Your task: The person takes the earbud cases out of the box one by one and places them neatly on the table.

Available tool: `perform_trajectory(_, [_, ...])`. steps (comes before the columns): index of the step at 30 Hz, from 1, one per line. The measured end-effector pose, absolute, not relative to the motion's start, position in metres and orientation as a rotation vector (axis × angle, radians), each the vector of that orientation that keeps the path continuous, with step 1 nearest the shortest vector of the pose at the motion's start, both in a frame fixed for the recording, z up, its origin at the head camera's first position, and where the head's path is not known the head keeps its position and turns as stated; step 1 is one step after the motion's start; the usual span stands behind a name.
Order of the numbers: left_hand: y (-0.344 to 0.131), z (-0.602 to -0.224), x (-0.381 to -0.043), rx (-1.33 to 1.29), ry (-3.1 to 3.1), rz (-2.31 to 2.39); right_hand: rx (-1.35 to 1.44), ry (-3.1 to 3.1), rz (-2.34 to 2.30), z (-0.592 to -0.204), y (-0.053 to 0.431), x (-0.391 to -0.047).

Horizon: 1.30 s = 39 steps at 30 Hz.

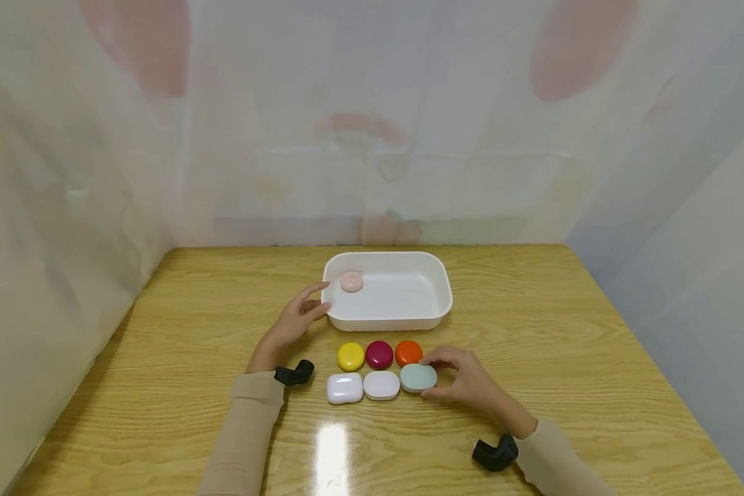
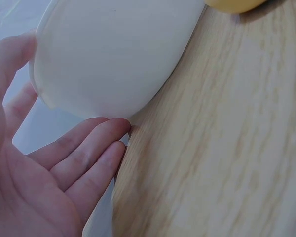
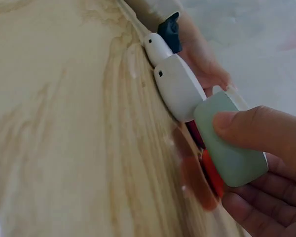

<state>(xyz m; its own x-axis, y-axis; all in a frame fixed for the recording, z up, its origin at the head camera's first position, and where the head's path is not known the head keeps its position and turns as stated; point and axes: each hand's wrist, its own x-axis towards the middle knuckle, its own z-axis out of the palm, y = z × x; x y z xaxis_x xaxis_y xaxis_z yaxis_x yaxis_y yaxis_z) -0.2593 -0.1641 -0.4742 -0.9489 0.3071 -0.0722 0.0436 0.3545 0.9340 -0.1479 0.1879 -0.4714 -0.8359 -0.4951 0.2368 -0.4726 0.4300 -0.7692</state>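
Observation:
My right hand [image 1: 468,379] pinches a mint-green earbud case [image 1: 418,378] between thumb and fingers. In the right wrist view the thumb lies on the broad face of the green case [image 3: 232,143]; whether it is clear of the table is hard to tell. My left hand [image 1: 296,318] touches the left end of a white plastic bin [image 1: 387,324], its fingers [image 2: 96,153] relaxed against the wall. Left of the green case lie a white earbud case [image 1: 381,386] and a glossy white earbud case [image 1: 344,389].
Behind the earbud cases sit round glossy yellow [image 1: 350,357], magenta [image 1: 379,355] and orange [image 1: 408,353] pieces in a row. A pale pink round piece [image 1: 350,281] lies inside the bin at its left. Everything rests on a wooden table [image 1: 533,310] with a curtained wall behind.

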Motion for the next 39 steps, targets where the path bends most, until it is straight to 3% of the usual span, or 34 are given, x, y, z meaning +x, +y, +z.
perform_trajectory(26, [-0.166, -0.475, -0.261, 0.292, 2.353, 1.637, -0.883, 2.617, -1.399, -0.476, 0.187, -0.148])
perform_trajectory(39, [-0.165, -0.474, -0.261, 0.284, 2.363, 1.628, -1.143, 2.712, -1.426, -0.460, 0.182, -0.161])
